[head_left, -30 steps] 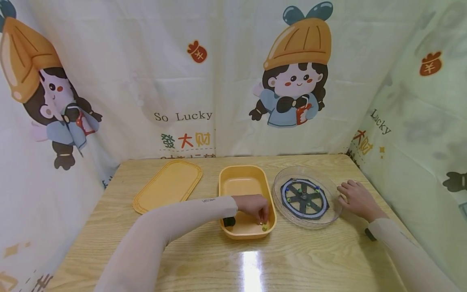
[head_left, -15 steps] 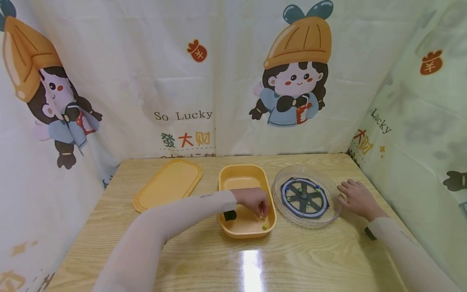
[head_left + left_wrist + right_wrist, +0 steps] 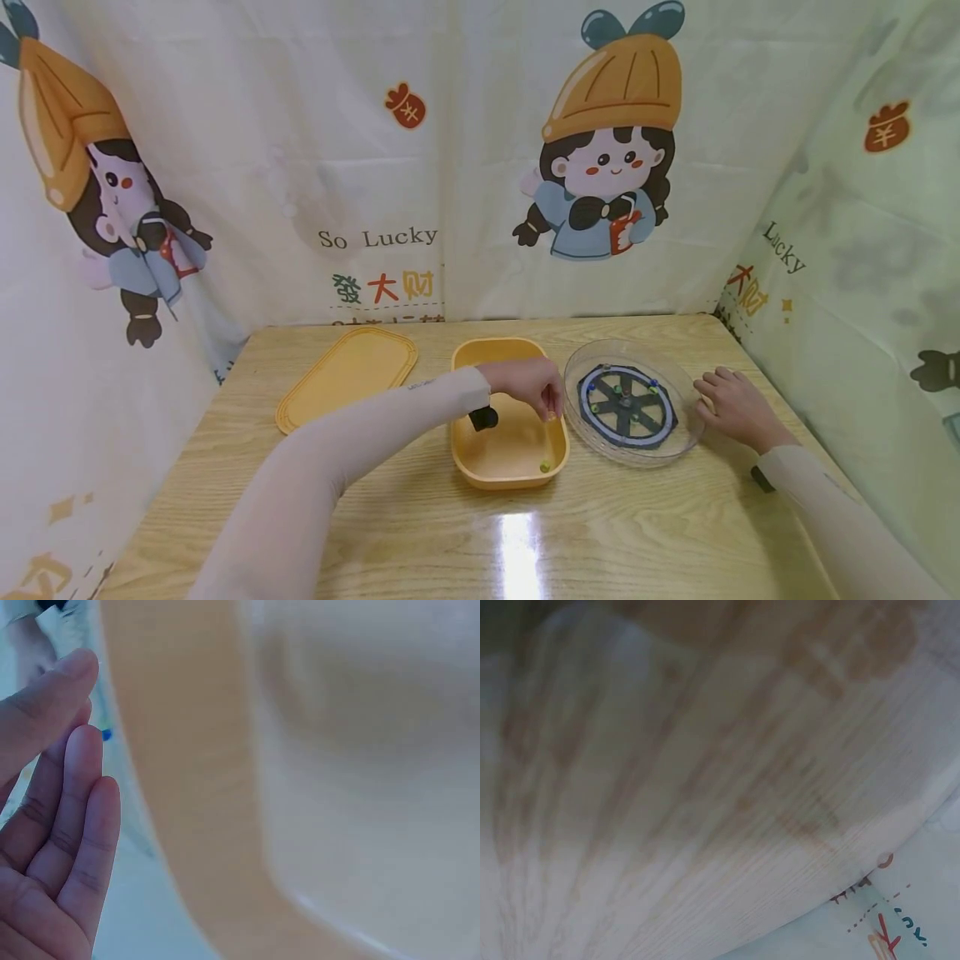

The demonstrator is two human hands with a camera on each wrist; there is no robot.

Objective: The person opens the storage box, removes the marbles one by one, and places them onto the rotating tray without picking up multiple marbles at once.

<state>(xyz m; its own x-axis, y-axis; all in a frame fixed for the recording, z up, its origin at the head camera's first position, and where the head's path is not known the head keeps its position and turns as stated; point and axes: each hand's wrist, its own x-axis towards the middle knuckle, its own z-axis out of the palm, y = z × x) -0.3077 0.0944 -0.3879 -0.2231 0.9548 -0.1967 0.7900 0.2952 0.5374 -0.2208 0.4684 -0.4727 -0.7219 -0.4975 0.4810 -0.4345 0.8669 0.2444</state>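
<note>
My left hand (image 3: 527,383) is over the right side of the yellow tray (image 3: 510,482), pinching a small glassy marble (image 3: 551,416) between thumb and fingertips. In the left wrist view its fingers (image 3: 90,825) show beside the tray wall, the marble hidden there. One yellow-green marble (image 3: 545,467) lies in the tray's near right corner. To the right, a clear round dish (image 3: 633,459) holds a dark wheel-shaped piece (image 3: 626,402) with a white ring and several coloured marbles. My right hand (image 3: 738,410) rests on the table with its fingers at the dish's right rim.
A yellow lid (image 3: 347,377) lies flat to the left of the tray, partly behind the left sleeve (image 3: 360,446). The wooden table (image 3: 420,533) is bounded at the back and sides by a printed curtain (image 3: 480,167).
My left hand has risen from the tray floor and moved slightly right and away, carrying the marble. The other marble stays in the corner. My right hand has not moved.
</note>
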